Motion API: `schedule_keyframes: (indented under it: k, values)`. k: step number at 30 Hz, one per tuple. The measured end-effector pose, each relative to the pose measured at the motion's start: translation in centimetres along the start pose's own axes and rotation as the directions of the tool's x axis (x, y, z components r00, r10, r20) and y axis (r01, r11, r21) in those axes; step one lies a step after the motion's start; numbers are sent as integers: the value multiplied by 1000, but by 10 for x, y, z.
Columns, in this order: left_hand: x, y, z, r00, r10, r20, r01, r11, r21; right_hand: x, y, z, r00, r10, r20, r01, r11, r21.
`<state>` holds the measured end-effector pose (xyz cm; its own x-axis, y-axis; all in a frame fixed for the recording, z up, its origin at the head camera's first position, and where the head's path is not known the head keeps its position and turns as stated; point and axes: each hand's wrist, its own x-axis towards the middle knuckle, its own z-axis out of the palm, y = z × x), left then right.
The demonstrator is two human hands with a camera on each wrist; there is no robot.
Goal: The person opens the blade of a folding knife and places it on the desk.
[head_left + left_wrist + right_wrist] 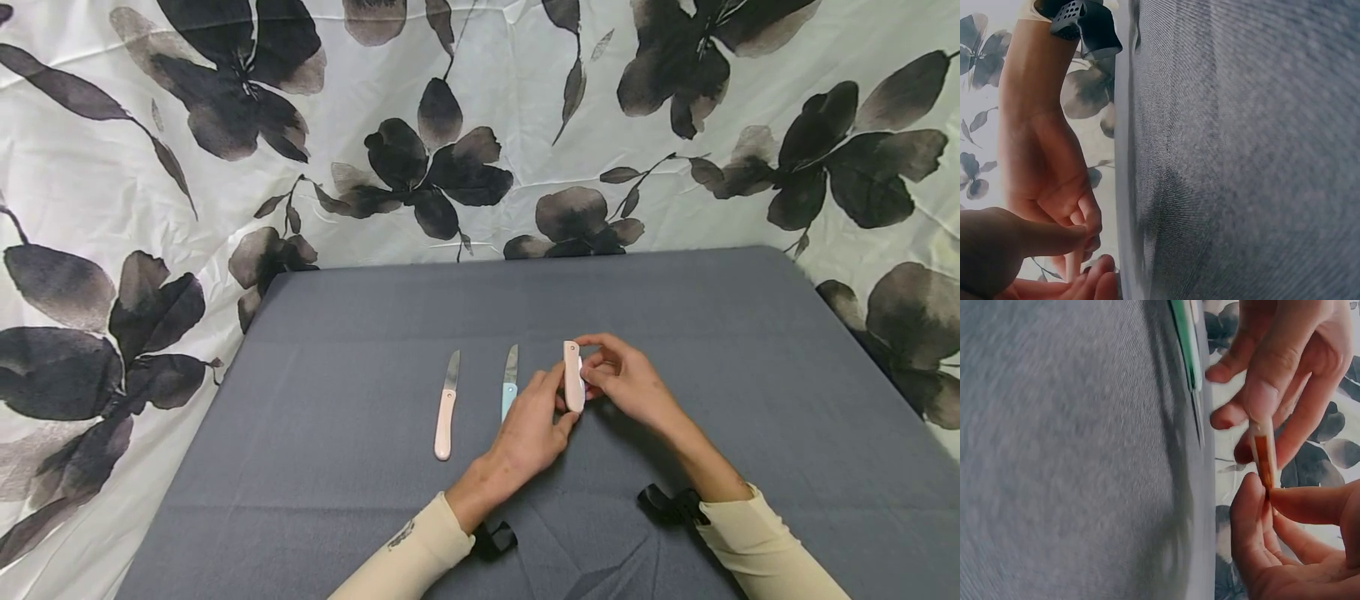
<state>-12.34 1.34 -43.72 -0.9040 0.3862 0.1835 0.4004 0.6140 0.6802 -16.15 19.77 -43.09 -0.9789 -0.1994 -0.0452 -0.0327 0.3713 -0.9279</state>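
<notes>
Both hands hold a pink folding knife [572,377] upright above the table, its handle facing the head camera. The left hand [531,425] pinches its lower end, thumb at the bottom, as the right wrist view also shows. From the other side, the fingertips of the right hand [630,379] pinch its edge, where a thin pale strip shows. An unfolded pink-handled knife [444,425] lies to the left, blade pointing away. Between it and the hands lies an unfolded light blue knife [510,392], its handle partly hidden by the left hand.
A grey cloth covers the table [337,500], with creases near the front. Behind it hangs a white floral curtain [525,100]. Black straps [495,542] sit at both wrists, below cream sleeves [420,542].
</notes>
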Motion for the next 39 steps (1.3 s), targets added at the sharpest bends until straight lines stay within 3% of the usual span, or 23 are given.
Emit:
schedule_keyframes:
  k: [8,11,17,22,28,39]
  values:
    - [2,0,-2,1000,17,-24,-18,998,-62,-3,1,2,1000,-29,-4,29,994,101]
    - [3,1,-4,1000,-5,-11,4,992,-125,-3,1,2,999,-38,-15,39,991,131]
    - [11,1,-7,993,-113,-17,102,942,-320,-4,-2,2,997,-60,-44,66,986,154]
    - [17,0,-8,984,-169,-49,133,898,-419,-5,-3,4,993,-107,-56,114,984,138]
    - [20,-1,-8,979,-197,-47,151,865,-479,-6,-3,6,984,-164,-70,171,978,117]
    - [21,-3,-5,979,-198,-43,145,834,-533,-8,-1,9,982,-172,-78,180,977,111]
